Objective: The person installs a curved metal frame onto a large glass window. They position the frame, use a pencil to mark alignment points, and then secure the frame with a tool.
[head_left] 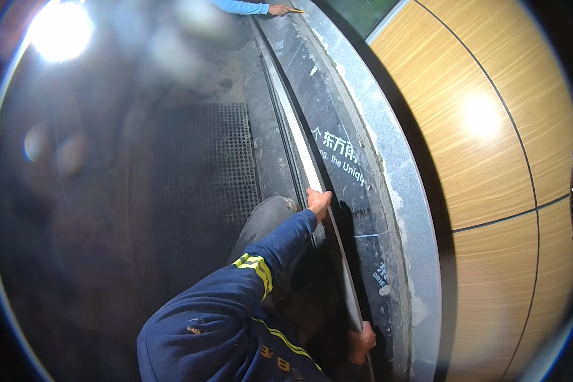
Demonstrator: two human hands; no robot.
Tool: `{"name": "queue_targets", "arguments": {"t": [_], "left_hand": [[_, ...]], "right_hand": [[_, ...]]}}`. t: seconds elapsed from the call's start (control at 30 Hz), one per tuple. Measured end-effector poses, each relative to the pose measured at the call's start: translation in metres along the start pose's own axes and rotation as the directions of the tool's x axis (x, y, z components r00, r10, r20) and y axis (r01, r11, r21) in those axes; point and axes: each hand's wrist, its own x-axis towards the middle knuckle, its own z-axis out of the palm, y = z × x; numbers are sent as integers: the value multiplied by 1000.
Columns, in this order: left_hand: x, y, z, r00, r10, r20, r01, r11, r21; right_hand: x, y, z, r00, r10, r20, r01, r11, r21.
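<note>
My left hand (318,202) grips a long, straight metal strip (302,148), pale on top with a dark side, running from near the top of the view to the bottom. Lower down, my right hand (363,340) is also closed on this strip. The strip lies along dark membrane sheeting (337,210) with white printing and pale specks. Thinner dark rails (281,121) run beside it on the left. My gray-trousered knee (261,223) is left of the strip, partly behind my left arm.
A co-worker's hand (277,10) in a light blue sleeve holds a thin yellow object at the top. A gray stone edge (407,191) curves along the right, beside wood-grain panels (490,159). A perforated dark mat (216,146) lies left. Glare hazes the upper left.
</note>
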Motion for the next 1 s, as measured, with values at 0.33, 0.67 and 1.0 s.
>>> {"name": "queue_targets", "arguments": {"t": [0.33,0.67,1.0], "left_hand": [[-12,7,19,964,40,262,-38,999,-12],[-5,-10,-13,144,627,766,-989,74,125],[34,-10,36,698,-189,691,246,969,16]], "right_hand": [[19,16,-31,975,159,153,-126,971,-204],[-3,30,-53,990,47,-135,-60,994,-88],[-14,66,-48,979,51,-199,-64,996,-57]]}}
